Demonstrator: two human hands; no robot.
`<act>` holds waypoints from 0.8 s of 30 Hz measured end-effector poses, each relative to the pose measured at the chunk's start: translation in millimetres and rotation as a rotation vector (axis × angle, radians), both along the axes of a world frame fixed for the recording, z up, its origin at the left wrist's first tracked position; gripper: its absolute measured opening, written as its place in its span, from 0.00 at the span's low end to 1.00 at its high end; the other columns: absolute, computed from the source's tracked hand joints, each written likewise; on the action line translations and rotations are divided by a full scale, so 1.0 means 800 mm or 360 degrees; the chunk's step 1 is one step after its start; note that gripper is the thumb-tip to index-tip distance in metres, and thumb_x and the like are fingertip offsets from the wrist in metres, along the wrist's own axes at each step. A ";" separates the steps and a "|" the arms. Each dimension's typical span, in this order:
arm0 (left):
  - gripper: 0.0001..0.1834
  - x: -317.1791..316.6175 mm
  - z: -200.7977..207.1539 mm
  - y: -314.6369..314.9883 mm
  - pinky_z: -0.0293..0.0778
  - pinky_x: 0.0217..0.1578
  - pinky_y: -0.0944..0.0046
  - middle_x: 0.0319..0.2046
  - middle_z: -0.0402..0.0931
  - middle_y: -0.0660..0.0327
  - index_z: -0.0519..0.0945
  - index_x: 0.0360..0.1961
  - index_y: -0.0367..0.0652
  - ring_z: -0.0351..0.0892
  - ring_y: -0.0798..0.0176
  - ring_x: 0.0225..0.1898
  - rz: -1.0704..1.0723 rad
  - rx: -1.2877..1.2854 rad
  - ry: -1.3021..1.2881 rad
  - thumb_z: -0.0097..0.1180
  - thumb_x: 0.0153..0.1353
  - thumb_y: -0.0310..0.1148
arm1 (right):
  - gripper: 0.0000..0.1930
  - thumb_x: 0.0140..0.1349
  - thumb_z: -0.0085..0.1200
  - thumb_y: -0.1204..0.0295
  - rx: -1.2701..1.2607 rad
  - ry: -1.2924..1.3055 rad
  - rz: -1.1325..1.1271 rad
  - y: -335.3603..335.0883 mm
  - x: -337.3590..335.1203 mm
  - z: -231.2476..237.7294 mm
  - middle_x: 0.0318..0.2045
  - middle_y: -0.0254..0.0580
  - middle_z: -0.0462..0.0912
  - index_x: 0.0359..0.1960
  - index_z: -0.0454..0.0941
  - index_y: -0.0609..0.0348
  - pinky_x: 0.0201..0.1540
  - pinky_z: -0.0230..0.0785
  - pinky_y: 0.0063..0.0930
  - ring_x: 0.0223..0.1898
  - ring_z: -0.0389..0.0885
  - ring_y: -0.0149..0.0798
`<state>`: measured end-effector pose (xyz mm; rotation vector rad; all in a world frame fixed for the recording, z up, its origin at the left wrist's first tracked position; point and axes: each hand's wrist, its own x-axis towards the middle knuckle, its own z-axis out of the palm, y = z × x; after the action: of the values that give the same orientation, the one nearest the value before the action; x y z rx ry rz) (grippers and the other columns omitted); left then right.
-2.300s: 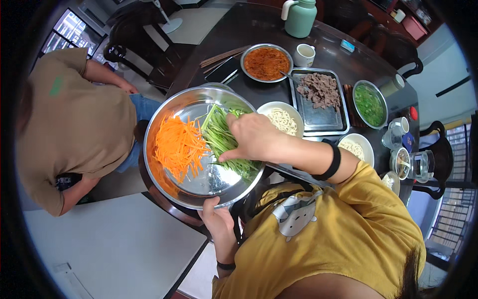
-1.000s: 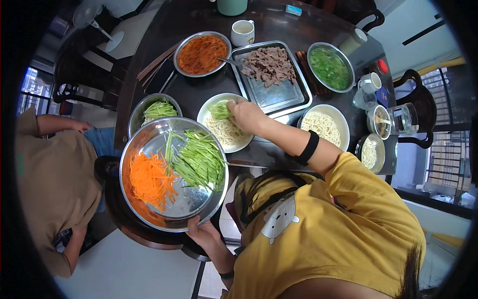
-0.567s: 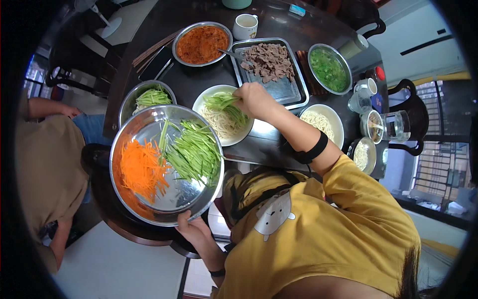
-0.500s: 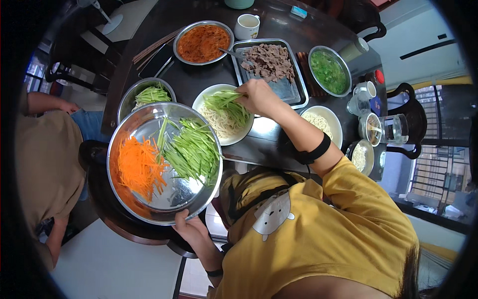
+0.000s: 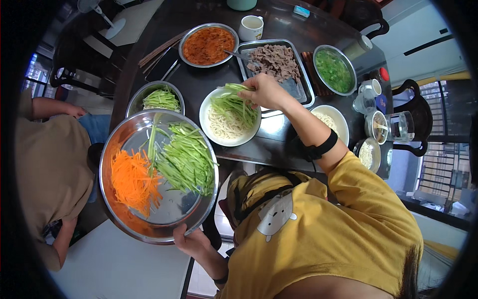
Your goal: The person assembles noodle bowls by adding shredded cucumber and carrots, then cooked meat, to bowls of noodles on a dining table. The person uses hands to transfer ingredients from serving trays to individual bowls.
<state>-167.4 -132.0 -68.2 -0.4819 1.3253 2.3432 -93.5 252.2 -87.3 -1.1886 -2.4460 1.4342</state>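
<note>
My left hand [image 5: 191,241] grips the near rim of a wide steel basin [image 5: 169,219], tilted toward me. Inside it, shredded carrot [image 5: 133,182] lies at the left and cucumber strips [image 5: 185,158] at the right. Over a white bowl [image 5: 205,130] of noodles [image 5: 226,124], my right hand [image 5: 266,92] pinches some cucumber strips at the bowl's far right edge. More cucumber strips [image 5: 230,108] cover the noodles' far side. Behind the basin stands a smaller steel bowl [image 5: 131,105], with cucumber strips on top.
Farther back are a bowl of red sauce [image 5: 208,46], a mug [image 5: 250,28] and a tray of sliced meat [image 5: 275,61] with a utensil. To the right stand a bowl of greens [image 5: 334,70], noodle bowls [image 5: 343,124] and glass cups [image 5: 400,127]. Another person [image 5: 55,169] is at the left.
The basin has shifted slightly left and down with my left hand. My right hand stays over the noodle bowl, its fingers a little lower on the cucumber strips. The whole view has shifted slightly.
</note>
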 end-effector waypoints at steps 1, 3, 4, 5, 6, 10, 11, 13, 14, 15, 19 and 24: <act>0.26 -0.003 0.005 -0.004 0.68 0.57 0.52 0.50 0.72 0.47 0.71 0.50 0.25 0.72 0.52 0.53 0.0026 -0.0001 0.0019 0.51 0.45 0.23 | 0.11 0.61 0.58 0.68 0.0113 -0.0048 0.0043 -0.002 -0.005 -0.008 0.22 0.41 0.82 0.37 0.83 0.66 0.25 0.74 0.25 0.21 0.81 0.29; 0.32 -0.006 0.011 -0.018 0.66 0.59 0.51 0.52 0.70 0.48 0.67 0.56 0.27 0.70 0.53 0.56 0.0068 -0.0015 0.0021 0.50 0.45 0.24 | 0.12 0.61 0.58 0.67 0.0205 -0.0073 0.0129 -0.004 -0.005 -0.016 0.21 0.42 0.82 0.37 0.82 0.67 0.25 0.73 0.27 0.19 0.81 0.31; 0.33 -0.010 0.024 -0.022 0.66 0.59 0.51 0.52 0.70 0.48 0.66 0.57 0.28 0.69 0.53 0.56 0.0085 -0.0043 0.0063 0.50 0.45 0.25 | 0.12 0.61 0.59 0.67 0.0185 -0.0066 0.0118 -0.008 -0.006 -0.013 0.20 0.42 0.82 0.37 0.82 0.67 0.25 0.74 0.27 0.18 0.81 0.32; 0.34 -0.010 0.038 -0.020 0.66 0.59 0.51 0.53 0.70 0.48 0.65 0.58 0.28 0.69 0.53 0.56 0.0108 -0.0068 0.0095 0.50 0.44 0.25 | 0.12 0.61 0.59 0.68 0.0167 -0.0069 0.0115 -0.013 -0.008 -0.005 0.20 0.42 0.82 0.37 0.82 0.67 0.25 0.74 0.26 0.18 0.81 0.32; 0.28 -0.006 0.055 -0.016 0.67 0.57 0.53 0.48 0.73 0.50 0.72 0.51 0.30 0.72 0.55 0.51 0.0179 -0.0152 0.0182 0.51 0.44 0.25 | 0.12 0.61 0.59 0.67 -0.0066 -0.0063 0.0049 -0.013 -0.012 0.007 0.22 0.41 0.82 0.37 0.83 0.66 0.26 0.75 0.25 0.21 0.81 0.30; 0.28 -0.015 0.087 -0.034 0.64 0.58 0.50 0.50 0.70 0.49 0.70 0.51 0.32 0.70 0.53 0.53 0.0294 -0.0367 0.0280 0.53 0.44 0.25 | 0.11 0.60 0.59 0.68 -0.0499 0.0322 0.0002 -0.002 -0.040 0.016 0.22 0.39 0.83 0.34 0.83 0.66 0.28 0.75 0.24 0.21 0.80 0.28; 0.40 -0.018 0.090 -0.037 0.61 0.62 0.45 0.59 0.65 0.46 0.63 0.63 0.31 0.65 0.47 0.60 0.0355 -0.0401 0.0279 0.54 0.43 0.26 | 0.11 0.60 0.59 0.69 -0.0546 0.0366 0.0024 -0.004 -0.056 0.018 0.22 0.40 0.83 0.34 0.83 0.67 0.28 0.75 0.24 0.22 0.80 0.28; 0.39 -0.026 0.091 -0.050 0.61 0.62 0.44 0.59 0.66 0.46 0.62 0.63 0.30 0.65 0.47 0.60 0.0404 -0.0260 0.0297 0.54 0.44 0.25 | 0.11 0.60 0.59 0.69 -0.0633 0.0453 0.0070 -0.008 -0.095 0.021 0.22 0.42 0.83 0.34 0.83 0.68 0.28 0.76 0.23 0.23 0.81 0.29; 0.39 -0.032 0.089 -0.057 0.62 0.62 0.44 0.59 0.66 0.46 0.62 0.63 0.30 0.65 0.47 0.60 0.0429 -0.0166 0.0287 0.54 0.45 0.25 | 0.12 0.60 0.59 0.69 -0.0658 0.0446 0.0076 -0.011 -0.118 0.020 0.23 0.43 0.83 0.35 0.83 0.68 0.28 0.76 0.22 0.24 0.82 0.28; 0.39 -0.035 0.086 -0.062 0.62 0.62 0.44 0.58 0.66 0.46 0.62 0.63 0.30 0.65 0.48 0.60 0.0403 -0.0147 0.0286 0.54 0.45 0.25 | 0.12 0.60 0.60 0.69 -0.0682 0.0440 0.0082 -0.014 -0.142 0.016 0.23 0.44 0.83 0.35 0.83 0.69 0.28 0.77 0.22 0.25 0.83 0.28; 0.41 -0.051 0.089 -0.071 0.63 0.62 0.44 0.58 0.66 0.46 0.61 0.64 0.30 0.65 0.47 0.60 0.0348 -0.0225 0.0334 0.55 0.44 0.28 | 0.13 0.57 0.61 0.66 0.0003 0.0330 0.0244 -0.038 -0.241 -0.016 0.29 0.49 0.84 0.37 0.82 0.65 0.37 0.77 0.32 0.31 0.85 0.38; 0.42 -0.050 0.092 -0.052 0.62 0.62 0.44 0.60 0.64 0.45 0.60 0.64 0.29 0.64 0.47 0.61 0.0375 -0.0774 0.0480 0.54 0.44 0.28 | 0.22 0.54 0.61 0.57 0.0684 -0.0100 0.0827 -0.040 -0.305 -0.108 0.36 0.59 0.82 0.42 0.80 0.64 0.46 0.74 0.43 0.42 0.81 0.56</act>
<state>-207.6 -173.6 5.5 -0.4547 2.1050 2.3331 -337.9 219.9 -173.7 -0.5420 -3.0364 0.8608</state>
